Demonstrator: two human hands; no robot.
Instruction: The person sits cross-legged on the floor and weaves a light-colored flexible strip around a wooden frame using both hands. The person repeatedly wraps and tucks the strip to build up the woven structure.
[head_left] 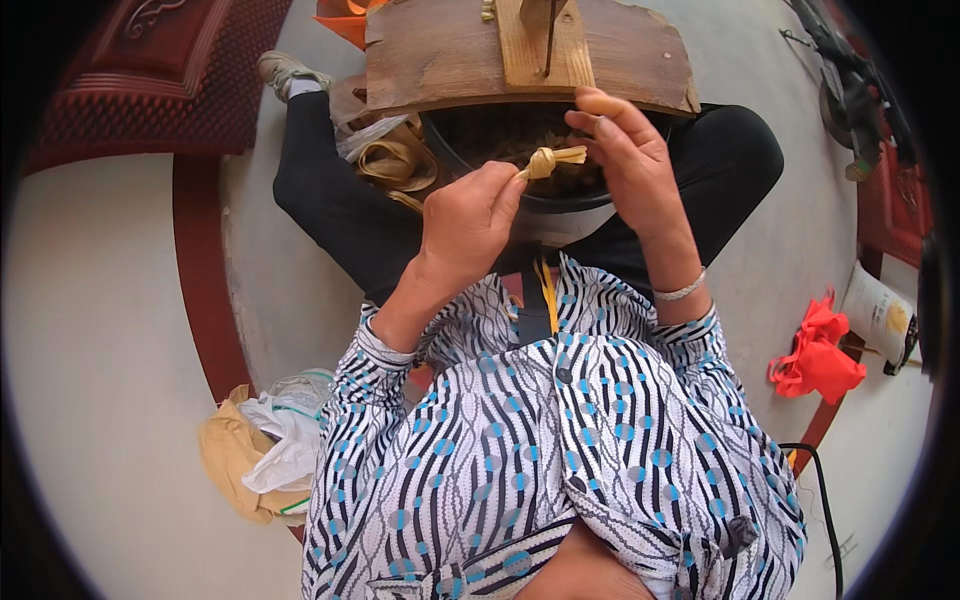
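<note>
Over the lap, left hand (465,215): held knuckles up, with the forearm angled inward; one end of the knotted strip (541,163) is pinched between thumb and bent fingers.
Pale strip: held by the left hand alone, as far as is shown, above the near side of the dark basin (560,206).
Knot risk: it could be loosened or split, should its short ends be tugged unevenly.
Basin risk: the strip might be dropped among the brown contents, should the left pinch be relaxed.
Right hand (640,165): raised beside the free ends, palm turned inward; its fingers are half-curled and parted, with nothing seen pinched. Whether the strip is touched cannot be told.
Spike risk: a fingertip could be scratched on the metal spike (551,40), mounted beyond on the wooden block (515,55), if reached past carelessly.
</note>
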